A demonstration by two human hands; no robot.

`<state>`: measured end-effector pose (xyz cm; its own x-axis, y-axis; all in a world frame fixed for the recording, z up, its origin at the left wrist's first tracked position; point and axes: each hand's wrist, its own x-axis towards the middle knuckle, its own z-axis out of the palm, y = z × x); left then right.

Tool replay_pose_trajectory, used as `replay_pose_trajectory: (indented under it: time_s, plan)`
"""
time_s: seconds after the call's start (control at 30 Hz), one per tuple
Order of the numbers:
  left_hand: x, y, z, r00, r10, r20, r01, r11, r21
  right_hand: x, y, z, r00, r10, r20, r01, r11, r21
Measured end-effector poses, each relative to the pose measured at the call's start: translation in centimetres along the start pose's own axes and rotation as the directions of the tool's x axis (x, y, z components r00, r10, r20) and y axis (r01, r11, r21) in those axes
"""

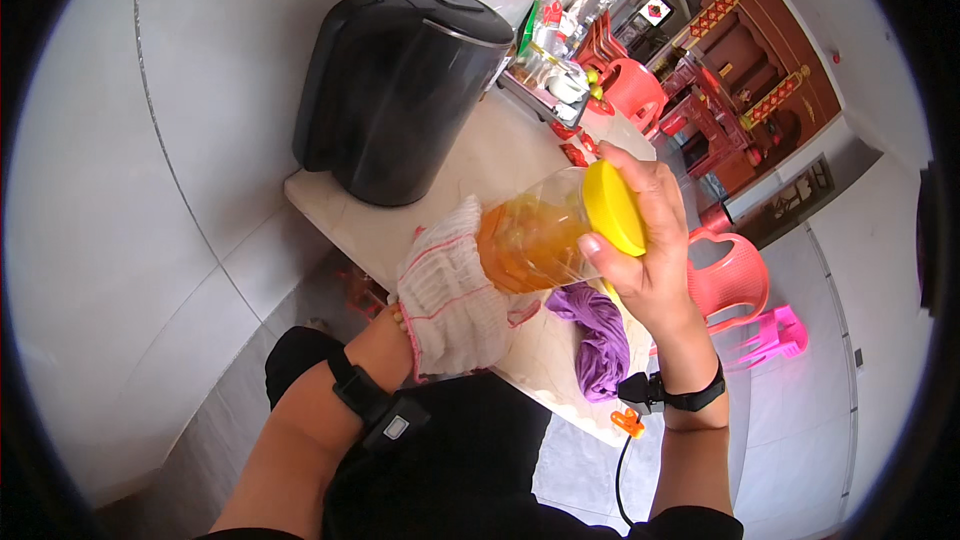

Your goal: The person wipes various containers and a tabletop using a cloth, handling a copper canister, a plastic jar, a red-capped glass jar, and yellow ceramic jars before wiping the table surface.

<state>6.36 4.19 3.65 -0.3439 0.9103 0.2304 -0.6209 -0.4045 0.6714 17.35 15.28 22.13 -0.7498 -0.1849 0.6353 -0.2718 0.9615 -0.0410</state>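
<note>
A clear jar [536,240] of orange-amber liquid is held tilted above the table, its yellow lid [613,206] on. My right hand [649,240] grips the jar at the lid end, with thumb and fingers around the lid. A white cloth with pink stripes [454,285] covers my left hand [403,326] almost wholly, leaving little more than the wrist side showing. Through that cloth the left hand bears against the jar's base; its fingers are hidden. Below the jar, a bunched purple cloth [600,345] lies on the table.
A tall black bin-shaped container [412,90] stands on the pale table [510,127] by the wall. Farther along are red packets [574,154] and a tray [544,105] with jars and a white cup. Red plastic chairs [727,277] and a pink stool [780,334] stand beyond.
</note>
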Motion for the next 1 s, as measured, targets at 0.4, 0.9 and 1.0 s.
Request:
replay_pose_trajectory:
  time_s: [0.4, 0.9, 1.0]
  plan:
    - [-2.0, 0.9, 1.8, 0.987, 0.039, -0.154, -0.038, 0.999, 0.009, -0.2, -0.8, 3.7, 0.998, 0.039, -0.045, -0.045, 0.987, -0.154]
    - [-1.1, 2.4, 3.0, 0.947, 0.014, -0.321, 0.192, 0.777, 0.600, -4.9, 2.4, 4.1, 0.938, 0.342, -0.051, -0.346, 0.929, -0.129]
    - [-0.8, 2.5, 3.1, 0.851, -0.070, -0.521, 0.238, 0.935, 0.263, -5.2, 2.9, 3.4, 0.920, 0.390, -0.041, -0.392, 0.914, -0.103]
